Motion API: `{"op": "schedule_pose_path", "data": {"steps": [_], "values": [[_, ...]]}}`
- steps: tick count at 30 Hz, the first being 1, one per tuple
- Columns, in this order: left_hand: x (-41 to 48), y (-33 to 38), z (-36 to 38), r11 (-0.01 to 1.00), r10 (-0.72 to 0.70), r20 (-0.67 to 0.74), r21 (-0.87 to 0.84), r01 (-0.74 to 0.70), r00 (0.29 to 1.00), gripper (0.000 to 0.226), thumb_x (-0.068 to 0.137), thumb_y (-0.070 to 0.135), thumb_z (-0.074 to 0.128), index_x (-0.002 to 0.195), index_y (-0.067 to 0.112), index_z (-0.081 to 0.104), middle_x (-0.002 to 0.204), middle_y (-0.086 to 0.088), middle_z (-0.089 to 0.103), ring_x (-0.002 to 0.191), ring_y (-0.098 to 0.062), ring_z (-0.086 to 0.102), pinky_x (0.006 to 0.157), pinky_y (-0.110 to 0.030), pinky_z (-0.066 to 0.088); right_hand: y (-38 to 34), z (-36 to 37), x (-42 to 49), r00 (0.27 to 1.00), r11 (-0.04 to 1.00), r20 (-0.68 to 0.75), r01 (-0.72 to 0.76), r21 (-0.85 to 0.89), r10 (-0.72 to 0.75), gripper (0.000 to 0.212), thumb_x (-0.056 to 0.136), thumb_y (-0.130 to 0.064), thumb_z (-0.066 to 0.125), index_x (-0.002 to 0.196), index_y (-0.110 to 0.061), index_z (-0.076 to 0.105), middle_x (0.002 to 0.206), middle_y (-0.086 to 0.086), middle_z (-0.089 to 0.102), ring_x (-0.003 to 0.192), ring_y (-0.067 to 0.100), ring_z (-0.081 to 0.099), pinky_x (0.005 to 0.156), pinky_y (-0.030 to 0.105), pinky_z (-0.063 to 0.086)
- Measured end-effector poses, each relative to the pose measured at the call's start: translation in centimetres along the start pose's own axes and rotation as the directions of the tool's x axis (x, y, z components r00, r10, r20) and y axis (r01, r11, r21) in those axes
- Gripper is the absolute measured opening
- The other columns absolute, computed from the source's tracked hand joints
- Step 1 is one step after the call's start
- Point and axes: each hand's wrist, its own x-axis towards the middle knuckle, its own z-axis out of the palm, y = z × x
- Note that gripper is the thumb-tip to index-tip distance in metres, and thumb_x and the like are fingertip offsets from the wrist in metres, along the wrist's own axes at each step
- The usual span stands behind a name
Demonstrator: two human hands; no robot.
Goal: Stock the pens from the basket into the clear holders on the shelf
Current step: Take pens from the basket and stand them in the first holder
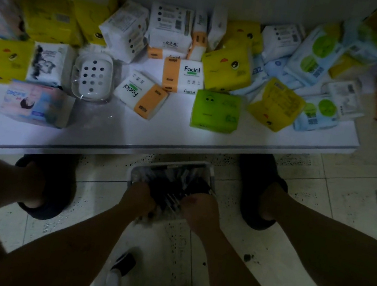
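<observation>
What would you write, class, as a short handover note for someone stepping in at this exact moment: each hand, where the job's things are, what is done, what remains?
Left hand: down in the basket, closed among the dark pens; exact grip unclear.
Right hand: same, at the pens' right side.
Basket: on the tiled floor between the feet, below the white shelf.
Shelf: holds tissue packs and a clear dish; no pen holders visible.
Done: no pens stocked that can be seen.
Left: lift the pens out, find the holders, fill them.
</observation>
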Motion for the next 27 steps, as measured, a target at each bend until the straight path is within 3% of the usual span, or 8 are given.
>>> {"op": "schedule_pose_path", "data": {"steps": [3, 6, 9, 13, 15, 21, 25, 27], "values": [[-0.3, -0.1, -0.9, 1.000, 0.005, -0.095, -0.022, -0.007, 0.995, 0.023, 0.091, 0.015, 0.059, 0.110, 0.002, 0.060, 0.107, -0.016, 0.065, 0.098, -0.028, 0.063, 0.082, -0.031, 0.051, -0.4, -0.6, -0.5, 0.999, 0.998, -0.042, 0.023, 0.051, -0.021, 0.038, 0.087, -0.014, 0.060, 0.051, -0.013, 0.050, 0.050, 0.002, 0.043, 0.047, 0.016, 0.039, 0.048, 0.024, 0.032], [-1.1, 0.1, -1.7, 0.997, 0.020, -0.099, -0.073, -0.027, 0.995, 0.023, 0.090, 0.017, 0.061, 0.108, 0.002, 0.062, 0.105, -0.016, 0.066, 0.095, -0.028, 0.064, 0.082, -0.031, 0.052, -1.2, -1.3, -1.0, 0.995, 0.998, -0.099, 0.024, 0.060, -0.018, 0.011, 0.085, -0.019, 0.067, 0.081, -0.009, 0.071, 0.076, 0.004, 0.066, 0.072, 0.019, 0.061, 0.066, 0.026, 0.049], [-2.6, 0.4, -2.7, 0.983, 0.032, -0.112, -0.175, -0.051, 0.993, 0.029, 0.093, 0.023, 0.058, 0.113, 0.002, 0.058, 0.108, -0.017, 0.065, 0.097, -0.030, 0.064, 0.083, -0.036, 0.055, -2.0, -1.8, -1.9, 0.982, 0.994, -0.187, 0.017, 0.112, 0.004, 0.012, 0.085, -0.024, 0.071, 0.082, -0.018, 0.060, 0.082, -0.001, 0.062, 0.079, 0.017, 0.060, 0.068, 0.027, 0.047], [-5.0, 0.3, -4.2, 0.962, 0.063, -0.115, -0.257, -0.091, 0.991, 0.023, 0.099, 0.021, 0.046, 0.114, 0.007, 0.056, 0.106, -0.014, 0.064, 0.095, -0.030, 0.065, 0.081, -0.038, 0.056, -3.2, -1.6, -3.4, 0.970, 0.972, -0.243, 0.046, 0.232, 0.012, 0.027, 0.085, -0.028, 0.071, 0.073, -0.019, 0.049, 0.081, 0.009, 0.066, 0.076, 0.026, 0.066, 0.071, 0.040, 0.058], [-6.1, 0.1, -5.0, 0.945, 0.059, -0.149, -0.311, -0.103, 0.987, 0.022, 0.099, 0.017, 0.044, 0.113, 0.007, 0.057, 0.106, -0.016, 0.064, 0.093, -0.031, 0.064, 0.075, -0.034, 0.056, -3.9, -1.6, -4.0, 0.963, 0.958, -0.267, 0.093, 0.272, -0.017, 0.026, 0.088, -0.025, 0.067, 0.074, -0.019, 0.047, 0.078, 0.010, 0.065, 0.070, 0.026, 0.065, 0.070, 0.042, 0.059], [-11.9, 1.5, -9.8, 0.821, 0.067, -0.381, -0.504, -0.268, 0.922, 0.013, 0.097, 0.026, 0.052, 0.097, 0.014, 0.059, 0.076, -0.002, 0.060, 0.059, -0.013, 0.053, 0.042, -0.012, 0.039, -7.4, -3.3, -8.1, 0.989, 0.868, -0.087, 0.144, 0.475, -0.117, 0.018, 0.102, -0.009, 0.040, 0.097, 0.000, 0.054, 0.080, 0.018, 0.058, 0.056, 0.020, 0.055, 0.039, 0.017, 0.043], [-15.2, 2.2, -14.4, 0.780, 0.117, -0.496, -0.490, -0.389, 0.860, 0.014, 0.096, 0.028, 0.054, 0.093, 0.016, 0.061, 0.074, -0.005, 0.064, 0.054, -0.016, 0.054, 0.046, -0.023, 0.044, -10.4, -4.2, -9.5, 0.980, 0.856, -0.106, 0.198, 0.478, -0.168, 0.019, 0.098, -0.006, 0.046, 0.081, -0.011, 0.052, 0.074, 0.010, 0.061, 0.058, 0.019, 0.055, 0.045, 0.023, 0.042], [-16.7, 2.8, -16.4, 0.758, 0.137, -0.532, -0.486, -0.434, 0.836, 0.018, 0.097, 0.026, 0.052, 0.091, 0.012, 0.061, 0.074, -0.006, 0.063, 0.056, -0.017, 0.055, 0.049, -0.026, 0.047, -12.0, -4.7, -10.5, 0.953, 0.853, -0.187, 0.296, 0.430, -0.237, 0.015, 0.099, -0.011, 0.046, 0.089, -0.015, 0.055, 0.071, 0.004, 0.057, 0.057, 0.016, 0.049, 0.050, 0.025, 0.037]]}}
